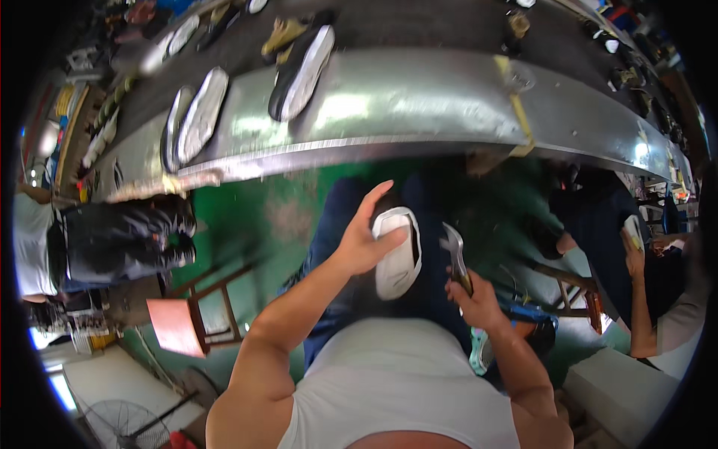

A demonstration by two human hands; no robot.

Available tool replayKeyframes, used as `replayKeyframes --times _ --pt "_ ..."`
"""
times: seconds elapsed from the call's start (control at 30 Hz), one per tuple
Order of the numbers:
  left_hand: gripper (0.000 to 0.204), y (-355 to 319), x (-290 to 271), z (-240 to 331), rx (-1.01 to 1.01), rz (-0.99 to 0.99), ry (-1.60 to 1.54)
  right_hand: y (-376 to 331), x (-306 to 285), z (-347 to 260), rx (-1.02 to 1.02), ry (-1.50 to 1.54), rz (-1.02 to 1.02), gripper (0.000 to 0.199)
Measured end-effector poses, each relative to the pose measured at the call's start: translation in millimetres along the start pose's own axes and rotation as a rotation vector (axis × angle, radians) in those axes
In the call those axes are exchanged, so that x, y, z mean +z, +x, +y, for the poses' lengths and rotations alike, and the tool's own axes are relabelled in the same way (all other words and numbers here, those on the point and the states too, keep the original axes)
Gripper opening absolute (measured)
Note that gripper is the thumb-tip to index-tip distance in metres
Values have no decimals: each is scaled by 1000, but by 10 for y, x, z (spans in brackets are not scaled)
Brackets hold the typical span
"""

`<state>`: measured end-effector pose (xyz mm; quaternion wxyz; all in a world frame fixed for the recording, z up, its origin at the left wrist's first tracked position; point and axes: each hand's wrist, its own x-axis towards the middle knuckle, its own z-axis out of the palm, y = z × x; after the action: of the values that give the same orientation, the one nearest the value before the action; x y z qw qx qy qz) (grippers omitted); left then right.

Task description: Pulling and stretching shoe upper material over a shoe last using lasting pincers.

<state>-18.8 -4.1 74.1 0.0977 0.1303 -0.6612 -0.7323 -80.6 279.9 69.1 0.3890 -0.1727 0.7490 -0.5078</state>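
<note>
My left hand [368, 238] holds a white shoe upper [396, 271] above my lap, thumb across its top, index finger stretched out past its far end. A dark opening shows along the upper's right side. To the right, my right hand [476, 301] is wrapped round the handles of metal pincers [455, 247], whose curved, silvery head points away from me. A gap separates the pincers from the upper. My dark blue trousers lie beneath both hands.
A metal-edged bench [419, 97] runs across the far side, bearing dark shoes with white soles [303, 75] and another pair [200, 112]. A reddish stool [176, 325] stands left. Other people sit or stand on both sides; the right one's hand [634, 254] holds a pale piece.
</note>
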Motion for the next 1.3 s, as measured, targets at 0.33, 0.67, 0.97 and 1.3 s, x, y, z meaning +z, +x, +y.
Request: replayKeyframes --times 0.33,0.67,0.97,1.3 --pt "60 -347 -312 -787 -68 -127 4 143 422 -283 -1 -135 -256 25" --pt "48 -297 -270 -600 -132 -29 111 480 324 -468 195 -179 -387 24" --pt "45 -215 -243 -559 -183 -78 -227 370 351 -362 -220 -646 -91 23" --pt "47 90 -198 -816 -463 -90 -184 546 192 -569 -28 -308 -92 30"
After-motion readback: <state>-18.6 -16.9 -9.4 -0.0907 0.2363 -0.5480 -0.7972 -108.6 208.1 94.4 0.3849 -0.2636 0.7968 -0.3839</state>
